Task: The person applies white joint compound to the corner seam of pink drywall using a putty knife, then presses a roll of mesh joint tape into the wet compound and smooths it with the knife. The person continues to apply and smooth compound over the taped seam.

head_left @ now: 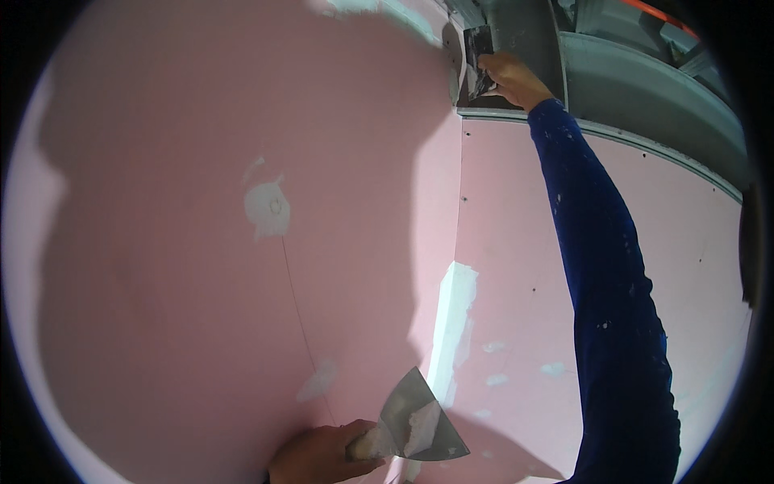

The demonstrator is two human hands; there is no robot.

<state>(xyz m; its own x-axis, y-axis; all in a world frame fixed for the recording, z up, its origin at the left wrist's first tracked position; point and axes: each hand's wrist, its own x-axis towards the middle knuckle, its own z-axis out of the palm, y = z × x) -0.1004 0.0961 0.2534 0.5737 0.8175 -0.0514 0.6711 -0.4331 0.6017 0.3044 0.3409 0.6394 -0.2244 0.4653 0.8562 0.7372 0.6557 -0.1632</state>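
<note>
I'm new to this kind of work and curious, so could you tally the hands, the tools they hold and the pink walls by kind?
Hands: 2 (left hand, right hand)
Held tools: 2 (triangular scraper, dark flat tool)
Pink walls: 2 (left wall, right wall)
Total: 6

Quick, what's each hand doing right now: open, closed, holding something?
Left hand: closed, holding a wide putty knife with pale compound on it.
Right hand: closed, holding a dark, flat-bladed tool.
</note>
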